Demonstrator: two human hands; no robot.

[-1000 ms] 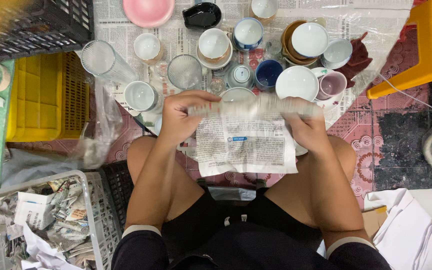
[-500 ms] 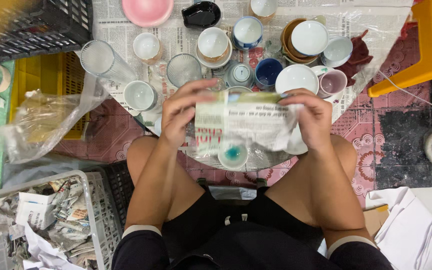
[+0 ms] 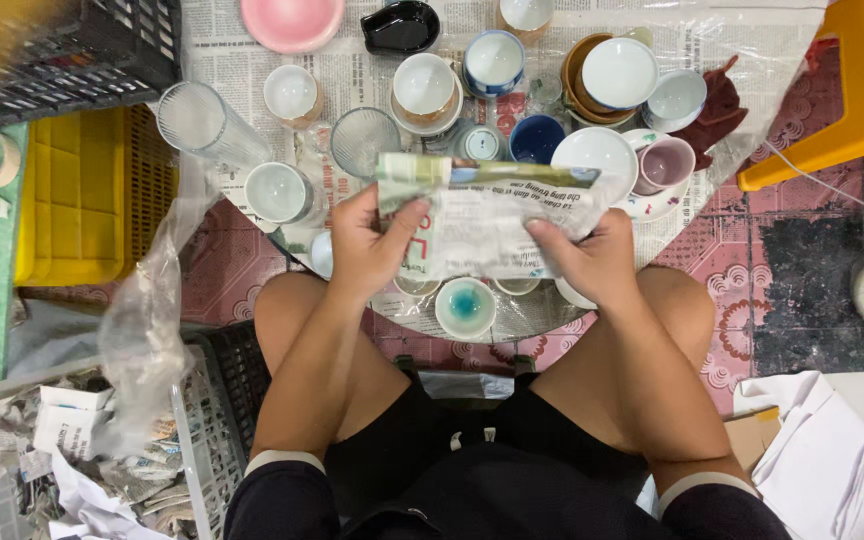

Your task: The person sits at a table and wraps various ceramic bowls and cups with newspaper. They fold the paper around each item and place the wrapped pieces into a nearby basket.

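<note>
Compared with the frame a second ago, the sheet of newspaper [image 3: 482,220] sits higher and is folded tighter, so a small bowl with a turquoise centre [image 3: 465,306] now shows just below the fingers, where the paper covered it earlier. A clear plastic bag [image 3: 147,330] has also drifted in on the left side, well out from the left hand.

Risk, as I judge it: the crockery is crowded. A white cup [image 3: 277,192] stands just outside the left hand [image 3: 367,245], a white bowl [image 3: 595,158] just beyond the right hand [image 3: 592,260], a clear glass [image 3: 365,140] and a dark blue cup [image 3: 537,137] just past the top edge of the paper. A wide sweep of either elbow or a hard tug on the paper could knock one of these against its neighbour and chip it. Whatever may be inside the fold cannot be seen, so a loose wrap could let it slip out onto the pieces below.

Both sets of fingers are curled closed on the newspaper: the left thumb lies across its front near the left edge, the right fingers [image 3: 552,235] pinch the lower right part. The newspaper is held between the two hands, above the knees, over the near rim of the paper-covered surface [image 3: 352,75].
</note>
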